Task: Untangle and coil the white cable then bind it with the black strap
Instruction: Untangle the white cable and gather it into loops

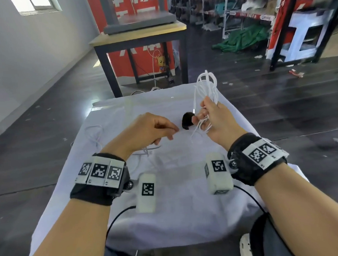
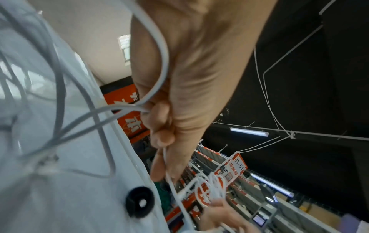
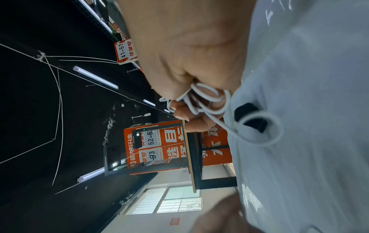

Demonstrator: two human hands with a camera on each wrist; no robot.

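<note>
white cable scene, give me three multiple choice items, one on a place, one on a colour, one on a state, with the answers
1. Where does the black strap lie?
A. on the white cloth between the hands
B. on the floor
C. round the left wrist

2. What colour is the banner behind the far table?
A. blue
B. red with white characters
C. yellow

3. What is the state of the white cable?
A. flat and straight on the cloth
B. bound with the strap
C. gathered in loops in the right hand, unbound

Answers: 1 A, the head view shows it on the cloth. 2 B, red with white characters. 3 C, loops stick up from the fist while the left hand pinches a strand.
</note>
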